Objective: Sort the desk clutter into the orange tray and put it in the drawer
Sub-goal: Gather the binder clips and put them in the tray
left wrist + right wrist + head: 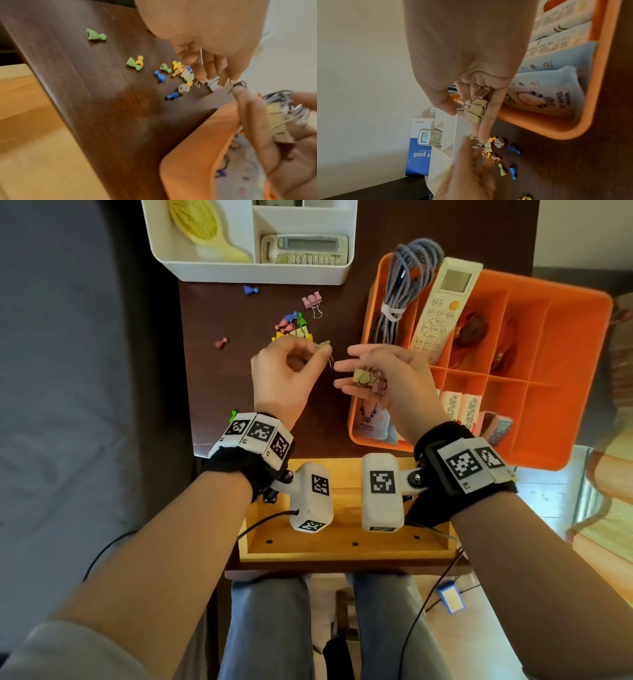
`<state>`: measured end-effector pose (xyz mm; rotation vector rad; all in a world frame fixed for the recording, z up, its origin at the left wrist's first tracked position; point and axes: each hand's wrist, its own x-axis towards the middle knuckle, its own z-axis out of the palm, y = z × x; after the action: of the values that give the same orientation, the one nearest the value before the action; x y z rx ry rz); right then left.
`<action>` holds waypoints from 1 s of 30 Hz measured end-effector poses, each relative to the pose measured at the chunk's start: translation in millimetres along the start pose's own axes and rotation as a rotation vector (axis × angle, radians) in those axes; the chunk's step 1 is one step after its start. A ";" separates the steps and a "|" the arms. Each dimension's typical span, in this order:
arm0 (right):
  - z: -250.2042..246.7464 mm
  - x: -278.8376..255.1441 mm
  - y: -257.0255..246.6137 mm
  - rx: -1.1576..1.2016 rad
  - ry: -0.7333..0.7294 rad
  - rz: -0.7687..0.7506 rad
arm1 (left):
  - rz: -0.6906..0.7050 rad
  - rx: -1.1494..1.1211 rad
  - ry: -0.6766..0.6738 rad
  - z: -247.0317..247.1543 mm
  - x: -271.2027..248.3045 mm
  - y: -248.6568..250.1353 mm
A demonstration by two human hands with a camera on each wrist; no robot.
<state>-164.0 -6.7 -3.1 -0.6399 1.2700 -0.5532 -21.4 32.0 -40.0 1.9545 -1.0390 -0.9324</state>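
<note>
My left hand (317, 350) pinches one beige binder clip (324, 345) by its body, just left of my right hand (363, 371). The right hand lies palm up and cups several beige and pink binder clips (368, 377); in the right wrist view thumb and fingers enclose these clips (476, 109). Both hands hover over the dark desk beside the orange tray (565, 344). The tray holds a grey cable (407, 285), a white remote (442, 306), red items and note pads. A pile of coloured game pawns (291, 326), a pink clip (311, 301) and a die (183, 89) lie on the desk.
A white organiser (239, 273) with a yellow brush and a second remote stands at the back. Single pawns lie apart: blue (250, 290), red (222, 342), green (234, 415). An open wooden drawer (342, 546) sits below my wrists at the desk's front edge.
</note>
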 end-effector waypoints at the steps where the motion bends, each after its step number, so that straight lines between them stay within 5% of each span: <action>1: 1.5 1.5 -1.4 0.008 -0.010 0.004 | 0.019 -0.056 0.009 -1.9 2.6 3.8; 7: 13.2 13.5 -13.6 0.134 -0.108 0.092 | 0.056 -0.217 -0.067 -3.5 17.7 17.7; 11: 19.2 17.2 -18.8 0.038 -0.127 0.023 | 0.144 -0.184 -0.077 -5.4 26.1 13.3; 17: 17.3 28.1 -21.4 0.001 -0.022 0.001 | 0.004 0.082 0.081 -4.6 43.4 -14.2; 21: 14.6 29.7 -21.0 0.003 -0.026 0.005 | -0.038 0.285 0.022 -4.6 51.7 -25.0; 30: 12.9 30.8 -20.6 -0.030 -0.061 -0.007 | -0.047 0.239 0.008 1.8 54.2 -25.3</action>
<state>-145.5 -41.0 -7.4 -0.6818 1.2217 -0.5174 8.3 -5.3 -76.1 2.1844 -1.1478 -0.8578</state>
